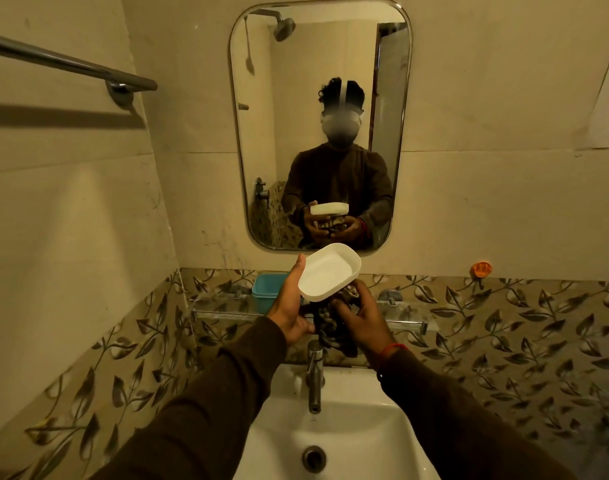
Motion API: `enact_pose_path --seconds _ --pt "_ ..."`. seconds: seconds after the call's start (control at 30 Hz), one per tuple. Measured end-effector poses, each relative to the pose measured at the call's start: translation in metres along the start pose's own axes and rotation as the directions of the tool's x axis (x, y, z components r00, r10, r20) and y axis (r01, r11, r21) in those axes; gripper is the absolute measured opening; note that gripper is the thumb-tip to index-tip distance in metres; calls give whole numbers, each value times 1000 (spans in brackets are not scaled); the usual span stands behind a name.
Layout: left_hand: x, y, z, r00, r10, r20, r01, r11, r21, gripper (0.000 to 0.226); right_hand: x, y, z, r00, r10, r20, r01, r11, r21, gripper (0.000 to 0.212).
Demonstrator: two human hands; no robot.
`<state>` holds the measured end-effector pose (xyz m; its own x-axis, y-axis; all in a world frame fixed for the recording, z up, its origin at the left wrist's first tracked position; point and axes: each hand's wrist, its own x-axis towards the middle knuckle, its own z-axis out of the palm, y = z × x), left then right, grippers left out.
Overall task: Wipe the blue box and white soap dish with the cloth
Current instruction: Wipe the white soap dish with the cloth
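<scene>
Above the white ceramic sink (pixel 334 441), I am seeing the left hand (pixel 291 306) gripping the white oval plastic soap dish (pixel 329 271), the right hand (pixel 360 315) clutching the dark patterned cloth (pixel 330 327) beneath it.

Dark brown sleeves (pixel 227 393), red thread (pixel 393 348) on right wrist

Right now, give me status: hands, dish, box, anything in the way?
Left hand holds white soap dish over the sink. Right hand grips cloth under it. Blue box on glass shelf. Nothing blocking.
</scene>
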<state>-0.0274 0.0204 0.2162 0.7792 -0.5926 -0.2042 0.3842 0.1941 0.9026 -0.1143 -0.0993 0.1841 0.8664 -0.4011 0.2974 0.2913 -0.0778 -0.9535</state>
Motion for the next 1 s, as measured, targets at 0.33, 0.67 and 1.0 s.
enact_pose_path --seconds 0.33,0.67,1.0 --pt "10 10 -35 999 28 18 -24 986 -167 56 5 -30 -27 946 -107 -305 111 994 -2 45" --pt "1 -13 10 966 -35 257 96 969 -228 82 18 -59 -11 920 -275 280 384 493 -781 39" --pt "-4 -20 5 981 -40 188 113 910 -398 68 9 -66 -2 851 -212 481 512 540 -668 37"
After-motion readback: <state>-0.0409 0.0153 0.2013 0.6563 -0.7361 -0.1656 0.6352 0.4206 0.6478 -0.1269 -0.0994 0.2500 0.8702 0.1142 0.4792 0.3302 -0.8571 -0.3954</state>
